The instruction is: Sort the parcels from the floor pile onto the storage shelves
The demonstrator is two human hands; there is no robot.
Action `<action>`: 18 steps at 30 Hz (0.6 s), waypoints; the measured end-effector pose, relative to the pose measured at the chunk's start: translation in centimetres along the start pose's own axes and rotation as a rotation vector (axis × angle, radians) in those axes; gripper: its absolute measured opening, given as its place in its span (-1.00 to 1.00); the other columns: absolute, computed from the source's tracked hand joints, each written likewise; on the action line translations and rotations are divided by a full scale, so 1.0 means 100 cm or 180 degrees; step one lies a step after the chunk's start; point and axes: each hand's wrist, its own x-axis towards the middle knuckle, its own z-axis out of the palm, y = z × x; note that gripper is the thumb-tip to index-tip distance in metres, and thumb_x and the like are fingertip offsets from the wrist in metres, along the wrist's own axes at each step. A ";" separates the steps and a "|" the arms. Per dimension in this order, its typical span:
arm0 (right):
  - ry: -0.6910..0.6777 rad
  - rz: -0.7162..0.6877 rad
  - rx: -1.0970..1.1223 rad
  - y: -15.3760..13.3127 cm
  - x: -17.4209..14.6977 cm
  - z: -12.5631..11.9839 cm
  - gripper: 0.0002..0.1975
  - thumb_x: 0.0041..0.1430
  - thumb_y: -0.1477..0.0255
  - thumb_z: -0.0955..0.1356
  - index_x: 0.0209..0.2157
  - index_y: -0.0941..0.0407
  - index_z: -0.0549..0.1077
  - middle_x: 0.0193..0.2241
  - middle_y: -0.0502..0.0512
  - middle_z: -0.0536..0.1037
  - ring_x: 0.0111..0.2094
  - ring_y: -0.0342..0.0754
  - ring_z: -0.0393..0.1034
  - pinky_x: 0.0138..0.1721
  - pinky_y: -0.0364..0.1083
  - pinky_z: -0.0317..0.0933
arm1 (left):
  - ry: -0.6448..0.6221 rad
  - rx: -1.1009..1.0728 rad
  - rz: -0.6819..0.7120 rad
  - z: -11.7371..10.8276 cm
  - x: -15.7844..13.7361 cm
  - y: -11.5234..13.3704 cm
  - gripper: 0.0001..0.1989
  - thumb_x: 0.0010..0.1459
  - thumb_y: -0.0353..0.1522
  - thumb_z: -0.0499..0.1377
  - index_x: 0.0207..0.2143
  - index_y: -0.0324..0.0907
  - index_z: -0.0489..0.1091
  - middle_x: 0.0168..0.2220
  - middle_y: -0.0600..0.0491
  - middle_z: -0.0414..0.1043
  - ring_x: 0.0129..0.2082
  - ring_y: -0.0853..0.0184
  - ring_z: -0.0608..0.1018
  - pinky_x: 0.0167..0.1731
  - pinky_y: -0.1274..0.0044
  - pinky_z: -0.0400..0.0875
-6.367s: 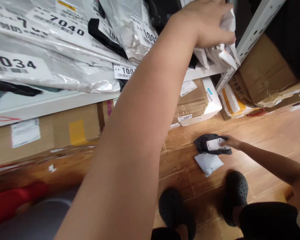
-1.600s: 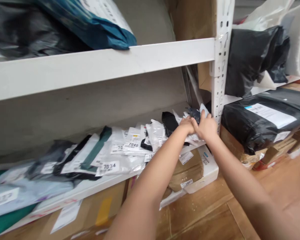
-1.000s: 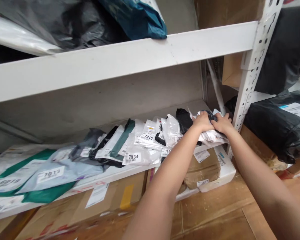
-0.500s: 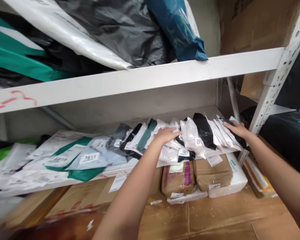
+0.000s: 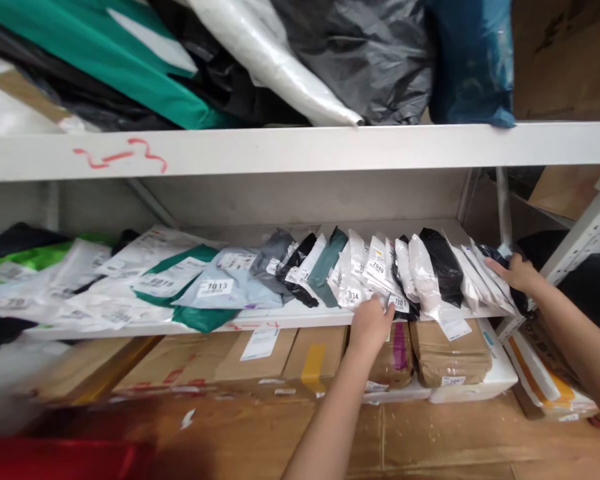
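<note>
A row of poly mailer bags leans on the lower shelf (image 5: 300,319). My left hand (image 5: 370,325) is at the row's front, its fingertips closed on the lower edge of a white mailer bag (image 5: 377,261) labelled 7040. Beside those fingers lie a white bag (image 5: 353,295) labelled 7034 and a black one tagged 7001. At the right end, my right hand (image 5: 520,275) is closed around the top of a black mailer bag (image 5: 519,298), with the thumb pointing left toward white mailers (image 5: 487,277). Some of its fingers are hidden behind the bag.
An upper white beam (image 5: 300,148) marked in red crosses above my hands, with large bags over it. Left on the lower shelf are a pale blue bag (image 5: 235,287) labelled 7013 and green bags. Cardboard boxes (image 5: 260,353) stand below; a perforated upright (image 5: 577,233) is at right.
My left hand has moved from the tops of the bags down to their front edge. The white bags by it stand more spread, showing labels. My right hand stays at the row's end; the view has shifted.
</note>
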 end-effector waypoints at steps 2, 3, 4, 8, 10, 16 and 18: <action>0.0542 -0.0766 -0.0021 -0.041 -0.018 -0.013 -0.21 0.25 -0.03 0.33 0.19 0.39 0.36 0.17 0.72 0.41 0.25 0.49 0.33 0.22 0.33 0.25 | 0.0092 -0.0245 -0.0009 0.015 0.008 0.003 -0.64 0.39 -0.27 0.12 0.09 -0.28 0.49 -0.08 -0.17 0.66 0.01 0.06 0.65 0.01 0.37 0.50; 0.0743 -0.1411 0.0074 -0.068 -0.031 -0.016 -0.30 0.28 0.04 0.32 0.18 0.34 0.38 0.19 0.65 0.42 0.27 0.44 0.31 0.24 0.31 0.24 | 0.0139 -0.0278 -0.0036 0.020 0.012 0.005 -0.66 0.37 -0.29 0.15 0.06 -0.30 0.51 -0.08 -0.18 0.66 0.01 0.06 0.65 0.02 0.37 0.50; 0.0774 -0.2081 0.0219 -0.096 -0.045 -0.018 -0.40 0.31 0.11 0.30 0.18 0.28 0.41 0.20 0.55 0.45 0.26 0.36 0.33 0.26 0.26 0.24 | 0.0149 -0.0267 -0.0057 0.024 0.016 0.008 -0.69 0.36 -0.31 0.17 0.02 -0.31 0.54 -0.08 -0.21 0.66 0.01 0.05 0.65 0.03 0.37 0.49; -0.0318 -0.3231 -0.0071 -0.198 -0.102 0.001 -0.51 0.28 0.25 0.35 0.18 0.16 0.44 0.10 0.33 0.57 0.14 0.22 0.44 0.17 0.12 0.33 | 0.0291 -0.0288 -0.0177 0.035 0.023 0.021 -0.66 0.37 -0.42 0.10 0.10 -0.30 0.53 0.08 -0.26 0.58 0.08 0.04 0.62 0.06 0.36 0.50; -0.0639 -0.2994 -0.0555 -0.227 -0.116 0.016 -0.40 0.22 0.30 0.40 0.25 0.21 0.38 0.15 0.39 0.52 0.14 0.27 0.43 0.12 0.13 0.35 | 0.0469 -0.0425 -0.0261 0.041 0.025 0.026 -0.57 0.39 -0.44 0.05 0.25 -0.30 0.41 0.20 -0.27 0.49 0.14 0.07 0.59 0.08 0.39 0.50; -0.0770 -0.2374 -0.0820 -0.233 -0.102 0.027 -0.26 0.19 0.27 0.43 0.34 0.22 0.26 0.21 0.41 0.46 0.16 0.33 0.42 0.10 0.13 0.32 | 0.0542 -0.0371 -0.0099 0.050 0.025 0.029 -0.56 0.38 -0.49 0.03 0.26 -0.29 0.38 0.03 -0.23 0.58 0.12 0.08 0.59 0.01 0.41 0.50; -0.0810 -0.2232 -0.0687 -0.228 -0.093 0.022 -0.25 0.22 0.32 0.39 0.37 0.25 0.20 0.21 0.43 0.47 0.15 0.29 0.45 0.11 0.10 0.31 | 0.0633 -0.0309 -0.0044 0.051 0.023 0.030 -0.60 0.37 -0.52 0.02 0.18 -0.28 0.43 -0.05 -0.21 0.61 0.07 0.07 0.62 -0.05 0.40 0.51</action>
